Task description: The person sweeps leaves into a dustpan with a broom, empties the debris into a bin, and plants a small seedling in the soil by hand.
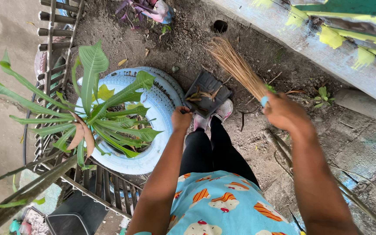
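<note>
The left hand (181, 119) is closed on the handle of a dark plastic dustpan (207, 93), held low over the bare soil just beside a pale blue painted tyre planter (162, 102). The right hand (283, 112) is wrapped around a bundled straw hand broom (236, 65), bristles near the pan's far edge. A few dry leaves lie in the pan. Sweeping goes best with the pan's lip pressed to the ground and short strokes towards it.
</note>
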